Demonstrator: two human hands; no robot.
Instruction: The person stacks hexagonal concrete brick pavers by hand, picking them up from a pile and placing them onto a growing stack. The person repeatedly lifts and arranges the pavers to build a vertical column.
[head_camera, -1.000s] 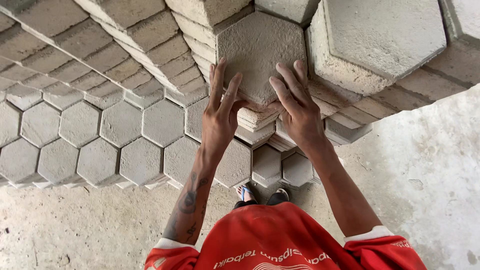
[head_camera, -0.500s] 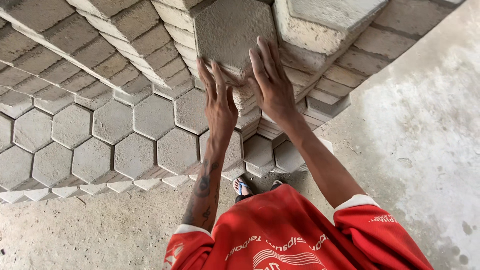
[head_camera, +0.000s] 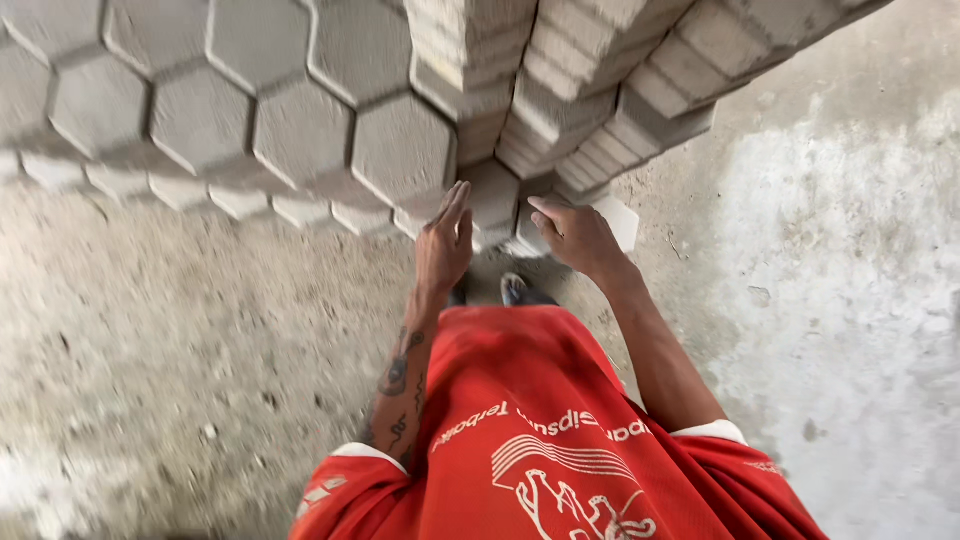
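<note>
Both of my hands hang free in front of me and hold nothing. My left hand (head_camera: 445, 245), on a tattooed forearm, has its fingers straight and points at the foot of a low row of grey hexagonal paving blocks (head_camera: 400, 150). My right hand (head_camera: 575, 235) is loosely curled, close to the bottom of a taller leaning stack of hexagonal blocks (head_camera: 590, 100). A single pale block (head_camera: 622, 222) lies on the ground just past its fingers. Neither hand touches a block.
Rows of hexagonal blocks (head_camera: 200, 110) cover the upper left, stacked several deep. Rough concrete floor (head_camera: 180, 340) spreads to the left, and a paler patch (head_camera: 850, 280) to the right. My shoes (head_camera: 515, 290) and red shirt (head_camera: 540, 430) show below.
Both hands were raised against a hexagonal block high on the stack. They have let go and dropped to waist height, and the view has tilted down toward the floor.
</note>
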